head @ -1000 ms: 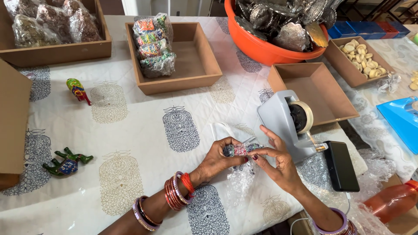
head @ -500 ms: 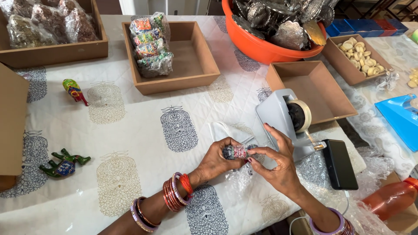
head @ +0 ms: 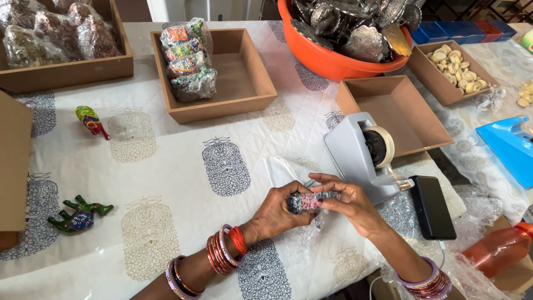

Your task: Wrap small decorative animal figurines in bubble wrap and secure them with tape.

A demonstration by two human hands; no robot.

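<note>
My left hand (head: 280,211) and my right hand (head: 348,203) together grip a small colourful figurine wrapped in clear bubble wrap (head: 307,201), held just above the printed white tablecloth (head: 166,183). Fingers of both hands press on the wrap. Loose bubble wrap (head: 302,244) trails under my hands. A grey tape dispenser (head: 362,153) stands just behind my right hand. A folded clear bag (head: 282,168) lies behind my left hand.
A brown tray (head: 244,78) holds wrapped figurines (head: 187,58). Two unwrapped figurines lie at left: a green one (head: 78,214) and a multicoloured one (head: 91,120). An empty tray (head: 402,114), an orange tub (head: 333,61), a black phone (head: 432,206) and an orange bottle (head: 497,250) are on the right.
My hands stayed in place, turning the wrapped figurine slightly; my right fingers have closed further over the wrap.
</note>
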